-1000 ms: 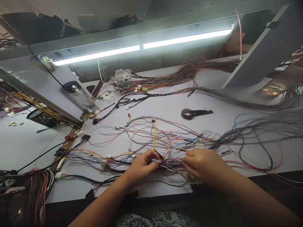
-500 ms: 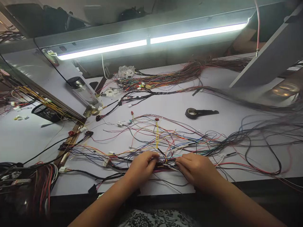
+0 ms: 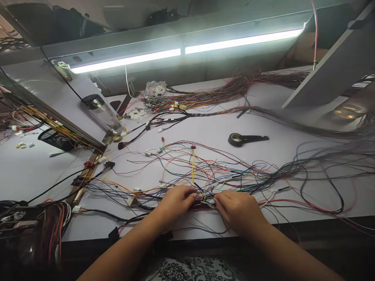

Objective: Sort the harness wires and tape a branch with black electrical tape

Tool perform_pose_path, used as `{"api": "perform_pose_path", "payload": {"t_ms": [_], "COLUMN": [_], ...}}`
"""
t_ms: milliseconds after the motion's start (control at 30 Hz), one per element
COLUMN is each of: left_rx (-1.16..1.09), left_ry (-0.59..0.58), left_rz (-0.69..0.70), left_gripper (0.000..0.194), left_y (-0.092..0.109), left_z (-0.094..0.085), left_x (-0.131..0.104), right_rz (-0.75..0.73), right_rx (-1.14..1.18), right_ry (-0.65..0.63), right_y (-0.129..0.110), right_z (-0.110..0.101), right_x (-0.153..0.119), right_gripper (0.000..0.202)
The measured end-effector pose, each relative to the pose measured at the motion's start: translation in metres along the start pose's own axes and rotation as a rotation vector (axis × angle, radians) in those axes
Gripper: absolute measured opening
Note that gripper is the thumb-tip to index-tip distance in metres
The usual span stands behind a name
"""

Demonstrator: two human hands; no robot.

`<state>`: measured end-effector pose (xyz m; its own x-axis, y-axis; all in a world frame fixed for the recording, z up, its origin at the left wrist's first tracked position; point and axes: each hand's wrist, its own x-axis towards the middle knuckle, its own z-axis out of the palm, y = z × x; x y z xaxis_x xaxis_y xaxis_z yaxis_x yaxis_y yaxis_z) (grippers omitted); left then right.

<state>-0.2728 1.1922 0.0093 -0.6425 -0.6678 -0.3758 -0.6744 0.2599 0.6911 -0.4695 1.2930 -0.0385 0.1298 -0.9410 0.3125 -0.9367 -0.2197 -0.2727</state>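
Near the front edge of the white table, my left hand [image 3: 177, 203] is closed around the wire bundle [image 3: 205, 197], thumb and fingers pinched together. Just to its right, my right hand [image 3: 237, 208] grips the same bundle with closed fingertips, a small gap between the hands. Thin wires of several colours run off both ways. Yellow wires [image 3: 193, 168] with a red connector [image 3: 193, 147] rise from the bundle behind the gap. White connectors [image 3: 130, 200] lie left of my left hand.
A black tape roll [image 3: 235, 139] lies mid-table. Behind it stretches a long dark harness [image 3: 205, 114] and a heap of wires [image 3: 219, 95]. A clear bottle [image 3: 107, 115] leans at the left, by the divider. Wire coils [image 3: 51, 230] hang at the front left.
My right hand has moved slightly left, narrowing the gap to my left hand. Both still hold the bundle. The whole view has shifted a little.
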Motion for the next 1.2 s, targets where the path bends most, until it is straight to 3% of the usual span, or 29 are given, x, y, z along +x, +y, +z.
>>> {"api": "perform_pose_path", "payload": {"t_ms": [133, 367, 567, 733, 833, 967, 1133, 1200], "left_rx": [0.217, 0.218, 0.473, 0.67, 0.675, 0.29, -0.598, -0.762], "left_ry": [0.05, -0.064, -0.099, -0.058, 0.011, 0.201, 0.71, 0.879], "left_rz": [-0.013, 0.001, -0.02, -0.036, -0.089, -0.194, -0.352, -0.427], "left_gripper": [0.033, 0.029, 0.018, 0.024, 0.027, 0.023, 0.038, 0.026], "left_y": [0.005, 0.006, 0.019, 0.022, 0.017, 0.004, -0.022, -0.031], "left_z": [-0.005, -0.012, -0.009, -0.001, -0.008, -0.037, -0.081, -0.096], "left_x": [-0.002, 0.01, 0.019, 0.009, -0.007, -0.034, -0.062, -0.069], "right_rz": [0.019, -0.002, -0.011, 0.03, 0.029, 0.041, 0.103, 0.131], "right_rx": [-0.015, 0.007, -0.016, -0.039, -0.029, 0.003, 0.039, 0.099], "right_ry": [0.032, -0.042, -0.04, -0.014, -0.01, 0.05, 0.07, 0.029], "right_y": [-0.002, -0.002, -0.005, -0.011, -0.012, -0.006, 0.015, 0.024], "right_z": [0.003, 0.0, 0.0, -0.006, -0.016, -0.032, -0.039, -0.038], "right_x": [-0.001, -0.003, -0.002, 0.0, 0.0, -0.006, -0.015, -0.018], "right_gripper": [0.028, 0.028, 0.024, 0.022, 0.016, 0.024, 0.029, 0.035]}}
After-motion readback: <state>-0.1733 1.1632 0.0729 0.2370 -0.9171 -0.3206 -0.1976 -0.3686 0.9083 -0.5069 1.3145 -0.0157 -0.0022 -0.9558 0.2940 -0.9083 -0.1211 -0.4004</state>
